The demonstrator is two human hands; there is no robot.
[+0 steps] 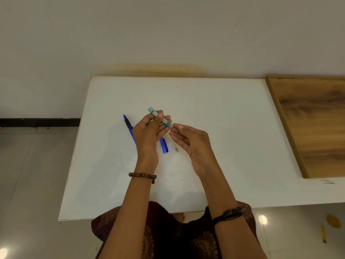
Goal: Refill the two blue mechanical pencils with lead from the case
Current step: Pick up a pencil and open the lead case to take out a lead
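My left hand [149, 130] holds a slim green lead case [153, 112] between thumb and fingers, tilted above the white table [214, 113]. My right hand [188, 140] is at the case's lower right end, its fingertips touching or nearly touching that end; whether they pinch a lead is too small to tell. One blue mechanical pencil [129, 128] lies on the table left of my left hand. The second blue pencil [164, 146] lies between my hands, partly hidden by the left hand. A small grey piece [177, 149] lies beside it.
A wooden board [313, 120] lies on the table at the right. The wall runs just behind the table's far edge. A yellow pencil [323, 234] lies on the tiled floor at the lower right.
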